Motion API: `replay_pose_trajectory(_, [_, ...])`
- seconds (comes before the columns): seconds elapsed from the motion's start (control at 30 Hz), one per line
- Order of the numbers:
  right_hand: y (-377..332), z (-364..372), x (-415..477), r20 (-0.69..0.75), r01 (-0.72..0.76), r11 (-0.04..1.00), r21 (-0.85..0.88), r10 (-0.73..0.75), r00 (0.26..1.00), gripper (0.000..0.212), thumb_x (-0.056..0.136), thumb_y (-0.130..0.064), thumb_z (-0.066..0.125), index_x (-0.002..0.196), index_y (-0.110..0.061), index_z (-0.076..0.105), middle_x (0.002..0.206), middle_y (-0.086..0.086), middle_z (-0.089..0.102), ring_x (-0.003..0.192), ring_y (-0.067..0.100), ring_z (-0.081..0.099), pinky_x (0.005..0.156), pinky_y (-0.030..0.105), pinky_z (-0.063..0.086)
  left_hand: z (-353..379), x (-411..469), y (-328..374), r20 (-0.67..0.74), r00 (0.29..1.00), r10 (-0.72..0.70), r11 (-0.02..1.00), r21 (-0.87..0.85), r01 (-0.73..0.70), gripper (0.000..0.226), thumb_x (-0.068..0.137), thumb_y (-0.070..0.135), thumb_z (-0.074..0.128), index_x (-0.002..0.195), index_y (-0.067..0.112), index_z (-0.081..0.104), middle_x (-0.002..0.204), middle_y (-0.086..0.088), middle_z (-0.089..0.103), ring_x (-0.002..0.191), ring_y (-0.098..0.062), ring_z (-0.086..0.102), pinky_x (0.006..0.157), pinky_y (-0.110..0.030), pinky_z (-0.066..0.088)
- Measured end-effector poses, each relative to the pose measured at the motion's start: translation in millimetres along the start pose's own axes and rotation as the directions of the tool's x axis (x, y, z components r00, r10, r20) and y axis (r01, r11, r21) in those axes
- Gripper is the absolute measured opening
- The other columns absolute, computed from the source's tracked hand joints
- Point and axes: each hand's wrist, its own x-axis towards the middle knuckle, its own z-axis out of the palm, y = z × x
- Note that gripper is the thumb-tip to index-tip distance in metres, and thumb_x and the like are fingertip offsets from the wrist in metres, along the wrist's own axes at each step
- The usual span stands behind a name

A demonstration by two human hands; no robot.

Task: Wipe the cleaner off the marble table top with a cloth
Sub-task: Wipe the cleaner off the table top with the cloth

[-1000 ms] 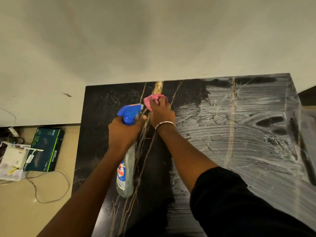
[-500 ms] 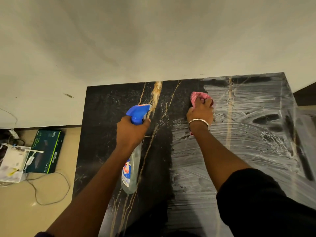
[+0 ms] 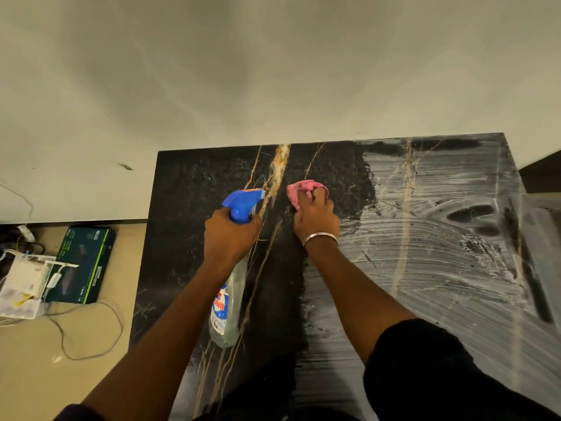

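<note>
A black marble table top [image 3: 188, 208] with gold veins stands against a pale wall. Its left part is dark and wiped; its right part is covered with white streaks of cleaner [image 3: 431, 244]. My right hand [image 3: 315, 220] grips a bunched pink cloth [image 3: 299, 189] and presses it on the dark marble just left of the streaked area. My left hand [image 3: 230, 238] holds a clear spray bottle [image 3: 226, 305] with a blue trigger head, hanging above the table's middle.
On the beige floor to the left lie a dark green box [image 3: 82, 262], a white box with papers [image 3: 21, 284] and loose cables [image 3: 88, 338]. A dark sleeve [image 3: 449, 375] covers my right upper arm. The table's right edge drops away.
My right hand swept the cloth right into the streaks, then back left onto the dark marble. More of the upper middle is wiped dark. The bottle hand shifted slightly right.
</note>
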Motion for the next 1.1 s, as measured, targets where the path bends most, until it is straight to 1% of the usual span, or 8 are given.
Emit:
replay_pose_trajectory(0.23, [96, -23, -7, -0.123, -0.307, 0.951, 0.034, 0.309, 0.943, 0.051, 0.089, -0.029, 0.056, 0.138, -0.020, 0.043, 0.139, 0.017, 0.035, 0.114, 0.041, 0.048, 0.079, 0.047, 0.050, 10, -5, 7, 0.014, 0.998, 0.062, 0.998, 0.018, -0.062, 0.024, 0.083, 0.021, 0.069, 0.102, 0.008, 0.061, 0.083, -0.008, 0.065, 0.072, -0.016, 0.062, 0.069, -0.029, 0.054])
replay_pose_trajectory(0.4, [86, -18, -11, -0.140, -0.400, 0.913, 0.087, 0.408, 0.902, 0.053, 0.090, -0.027, 0.056, 0.140, -0.018, 0.042, 0.140, 0.019, 0.033, 0.118, 0.044, 0.046, 0.081, 0.050, 0.052, 11, -15, 3, 0.006, 0.997, 0.076, 0.997, 0.021, -0.076, 0.022, 0.083, 0.023, 0.070, 0.098, 0.010, 0.061, 0.083, -0.008, 0.066, 0.074, -0.019, 0.064, 0.073, -0.033, 0.056])
replay_pose_trajectory(0.47, [60, -12, -17, -0.106, -0.369, 0.928, 0.061, 0.373, 0.922, 0.056, 0.091, -0.028, 0.054, 0.144, -0.020, 0.038, 0.143, 0.019, 0.032, 0.118, 0.044, 0.045, 0.081, 0.049, 0.052, 11, -20, 1, 0.008, 0.998, 0.060, 0.998, 0.026, -0.060, 0.022, 0.083, 0.024, 0.070, 0.098, 0.011, 0.061, 0.085, -0.009, 0.067, 0.077, -0.021, 0.066, 0.076, -0.036, 0.057])
replay_pose_trajectory(0.6, [-12, 12, -39, -0.034, -0.126, 0.992, 0.023, 0.127, 0.991, 0.057, 0.091, -0.029, 0.054, 0.144, -0.018, 0.036, 0.143, 0.017, 0.032, 0.114, 0.041, 0.048, 0.076, 0.045, 0.054, 6, -26, -8, 0.010, 1.000, 0.026, 0.999, 0.038, -0.027, 0.023, 0.082, 0.024, 0.071, 0.098, 0.011, 0.061, 0.086, -0.010, 0.067, 0.079, -0.023, 0.067, 0.078, -0.040, 0.058])
replay_pose_trajectory(0.7, [-57, 29, -51, -0.006, 0.014, 0.998, 0.053, -0.014, 1.000, 0.055, 0.094, -0.026, 0.053, 0.145, -0.015, 0.035, 0.146, 0.018, 0.032, 0.116, 0.040, 0.048, 0.082, 0.044, 0.052, 0, -28, -15, 0.003, 1.000, 0.002, 0.998, 0.060, -0.002, 0.025, 0.082, 0.021, 0.071, 0.101, 0.010, 0.061, 0.088, -0.011, 0.067, 0.077, -0.020, 0.064, 0.078, -0.037, 0.058])
replay_pose_trajectory(0.87, [-41, 27, -54, 0.006, 0.089, 0.996, 0.003, -0.089, 0.996, 0.056, 0.093, -0.027, 0.051, 0.145, -0.021, 0.034, 0.147, 0.015, 0.030, 0.115, 0.038, 0.047, 0.076, 0.047, 0.053, -8, -28, -27, 0.046, 0.999, 0.026, 0.996, 0.087, -0.030, 0.025, 0.083, 0.022, 0.070, 0.102, 0.009, 0.061, 0.085, -0.007, 0.065, 0.075, -0.017, 0.063, 0.077, -0.034, 0.057])
replay_pose_trajectory(1.0, [24, 13, -54, -0.077, -0.107, 0.994, -0.004, 0.107, 0.991, 0.054, 0.090, -0.029, 0.052, 0.142, -0.022, 0.038, 0.144, 0.015, 0.032, 0.114, 0.040, 0.046, 0.077, 0.049, 0.052, -11, -34, -27, 0.094, 0.994, 0.057, 0.996, 0.064, -0.063, 0.018, 0.084, 0.020, 0.069, 0.097, 0.014, 0.059, 0.085, -0.007, 0.065, 0.073, -0.015, 0.062, 0.075, -0.033, 0.056])
replay_pose_trajectory(1.1, [75, 1, -60, -0.152, -0.274, 0.960, 0.051, 0.278, 0.948, 0.054, 0.088, -0.027, 0.054, 0.140, -0.019, 0.044, 0.143, 0.016, 0.035, 0.113, 0.043, 0.048, 0.082, 0.049, 0.049, -12, -39, -26, 0.116, 0.990, 0.077, 0.995, 0.049, -0.083, 0.015, 0.083, 0.020, 0.070, 0.093, 0.017, 0.058, 0.083, -0.007, 0.065, 0.073, -0.018, 0.063, 0.076, -0.037, 0.058])
